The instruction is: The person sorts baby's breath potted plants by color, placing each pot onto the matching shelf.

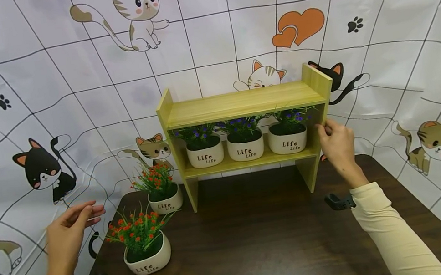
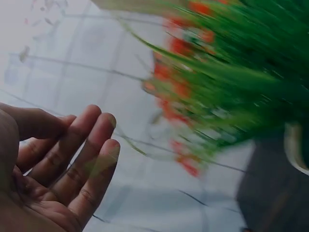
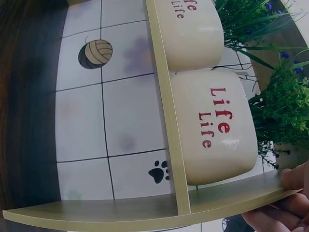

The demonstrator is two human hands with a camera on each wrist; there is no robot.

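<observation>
A light wooden shelf (image 1: 241,103) stands upright on the table, with three white pots of purple-blue flowers (image 1: 245,146) in a row on its lower board. My right hand (image 1: 338,146) pinches the front edge of the shelf's right side panel (image 3: 120,212), thumb inside and fingers outside in the right wrist view. Left of the shelf, a pot of red flowers (image 1: 145,252) sits near the table's left side, and another red-flowered pot (image 1: 166,199) stands behind it. My left hand (image 1: 66,229) hovers left of these pots, touching nothing, fingers loosely extended.
The dark brown table (image 1: 257,238) spreads in front of the shelf. Behind it hangs a white gridded sheet (image 1: 208,38) printed with cartoon cats. Each wrist wears a black strap (image 1: 340,201).
</observation>
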